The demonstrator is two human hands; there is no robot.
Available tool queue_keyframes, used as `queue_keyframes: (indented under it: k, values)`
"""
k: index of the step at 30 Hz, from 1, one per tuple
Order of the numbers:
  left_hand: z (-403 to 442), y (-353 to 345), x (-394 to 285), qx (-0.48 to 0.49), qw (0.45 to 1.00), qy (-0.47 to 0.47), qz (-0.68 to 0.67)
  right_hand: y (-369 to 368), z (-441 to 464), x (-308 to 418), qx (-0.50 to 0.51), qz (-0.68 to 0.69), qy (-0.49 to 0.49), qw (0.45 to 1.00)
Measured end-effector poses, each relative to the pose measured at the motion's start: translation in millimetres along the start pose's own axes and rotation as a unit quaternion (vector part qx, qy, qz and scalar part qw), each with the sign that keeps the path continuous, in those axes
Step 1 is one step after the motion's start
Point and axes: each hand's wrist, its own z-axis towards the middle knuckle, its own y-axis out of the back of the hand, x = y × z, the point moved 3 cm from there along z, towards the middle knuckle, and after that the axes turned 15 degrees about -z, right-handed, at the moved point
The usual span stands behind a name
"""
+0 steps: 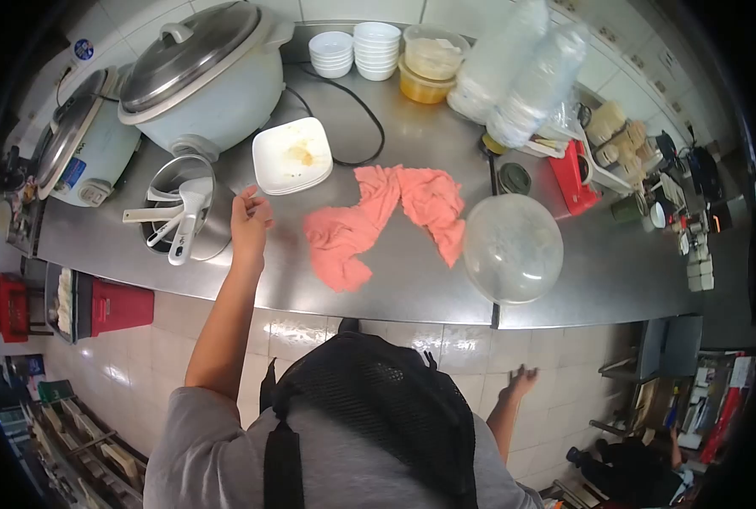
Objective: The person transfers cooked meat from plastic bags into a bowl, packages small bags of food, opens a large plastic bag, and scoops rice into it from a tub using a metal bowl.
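Note:
My left hand (251, 216) is over the steel counter, between a metal pot (217, 227) and a small stack of square white plates (293, 151). Its fingers are loosely bent, and I see nothing held in them. White rice paddles (193, 204) and other utensils stand in the pot. The top plate carries a yellowish-brown stain. To the right, a crumpled pink cloth (378, 212) lies on the counter near a translucent round plastic lid or bowl (514, 248). Away from the counter, my right hand (524, 380) hangs low at my side, fingers apart, holding nothing.
Two large rice cookers (200, 85) stand at the back left. White bowl stacks (376, 51), plastic tubs (429, 76) and wrapped container stacks (514, 76) line the wall. A red box (573, 176) sits right. Another person (637, 471) is at lower right.

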Motion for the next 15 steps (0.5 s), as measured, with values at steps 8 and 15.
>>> queue_keyframes:
  k: [8, 15]
  values:
    - [54.3, -24.4, 30.7, 0.055, 0.959, 0.235, -0.149, -47.5, -110.8, 302.1, -0.12, -0.044, 0.427, 0.895]
    - [28.4, -25.6, 18.1, 0.037, 0.97, 0.185, -0.15, -182.9, -186.6, 364.3, 0.164, -0.024, 0.674, 0.72]
